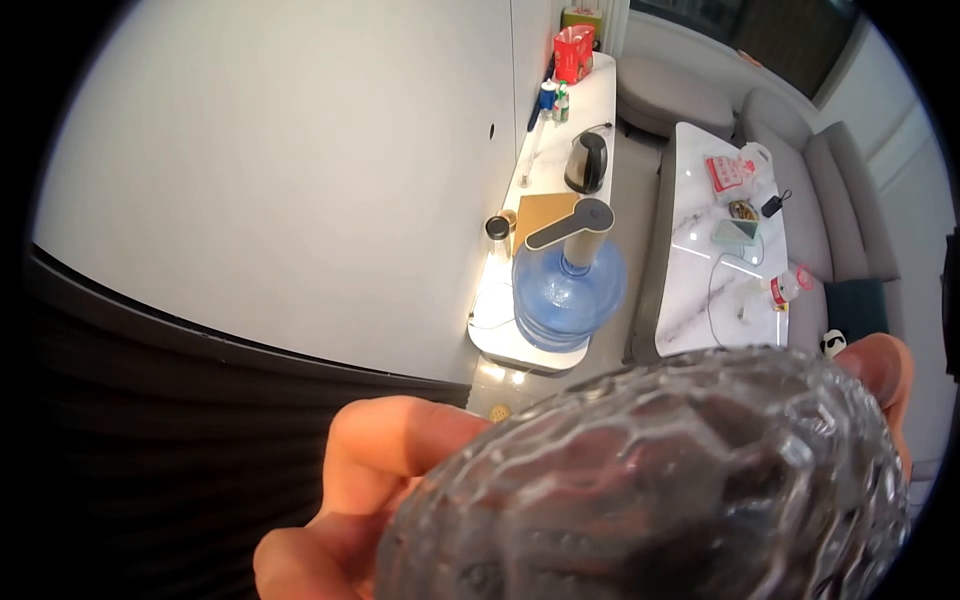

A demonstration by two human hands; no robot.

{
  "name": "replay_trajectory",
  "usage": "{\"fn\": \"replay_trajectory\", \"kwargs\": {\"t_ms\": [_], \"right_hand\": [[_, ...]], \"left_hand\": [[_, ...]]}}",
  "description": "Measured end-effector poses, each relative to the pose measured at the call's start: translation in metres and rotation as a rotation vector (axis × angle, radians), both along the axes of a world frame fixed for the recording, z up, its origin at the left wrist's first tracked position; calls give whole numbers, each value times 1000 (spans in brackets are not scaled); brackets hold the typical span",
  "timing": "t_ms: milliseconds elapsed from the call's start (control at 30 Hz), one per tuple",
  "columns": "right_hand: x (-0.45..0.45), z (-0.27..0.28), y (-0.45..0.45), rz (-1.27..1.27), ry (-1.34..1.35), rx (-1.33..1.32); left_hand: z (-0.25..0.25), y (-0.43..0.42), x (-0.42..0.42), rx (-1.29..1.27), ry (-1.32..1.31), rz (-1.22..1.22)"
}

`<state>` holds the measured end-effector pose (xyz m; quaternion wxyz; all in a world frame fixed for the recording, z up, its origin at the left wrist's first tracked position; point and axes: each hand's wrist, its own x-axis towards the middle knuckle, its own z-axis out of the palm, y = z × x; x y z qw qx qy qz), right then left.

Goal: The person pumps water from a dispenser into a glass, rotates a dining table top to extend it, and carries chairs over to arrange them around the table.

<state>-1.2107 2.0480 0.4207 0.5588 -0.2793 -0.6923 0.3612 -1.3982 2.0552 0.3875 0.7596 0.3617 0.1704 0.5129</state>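
White panel (290,180) fills the left side; gray sofa (870,235) runs along the right. Between them, two marble-look tops: the wall-side desk (597,105) and a coffee table (688,295) by the sofa. Blue jug (570,300) with a pump (585,243) stands at the desk's near end. Main item: clear vessel (660,480) with a honeycomb-textured wall, right up at the camera, off any surface, bottom of frame cutting it. Mouth not visible, so can't tell which way up; contents unclear too, just dark and reddish tones through the wall. Step in hand, my read: a two-handed hold of the vessel in midair. It sits between the hands: left hand (350,490) has bent fingers closed against its left side, right hand (888,385) shows only a bit of finger hooked behind the right edge, rest hidden. Finger spread is about the vessel's width. Next move calls for even pressure both sides, I'd say; curved wall could slip, and it blocks the view below. Smaller stuff on the desk: kettle (587,165) past the jug, lidded jar (498,238) beside it.
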Motion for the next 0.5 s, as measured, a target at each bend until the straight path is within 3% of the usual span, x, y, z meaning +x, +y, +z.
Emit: {"fn": "replay_trajectory", "kwargs": {"t_ms": [500], "right_hand": [[2, 16, 11, 14, -34, 80]], "left_hand": [[6, 7, 1, 156, 37, 50]]}}
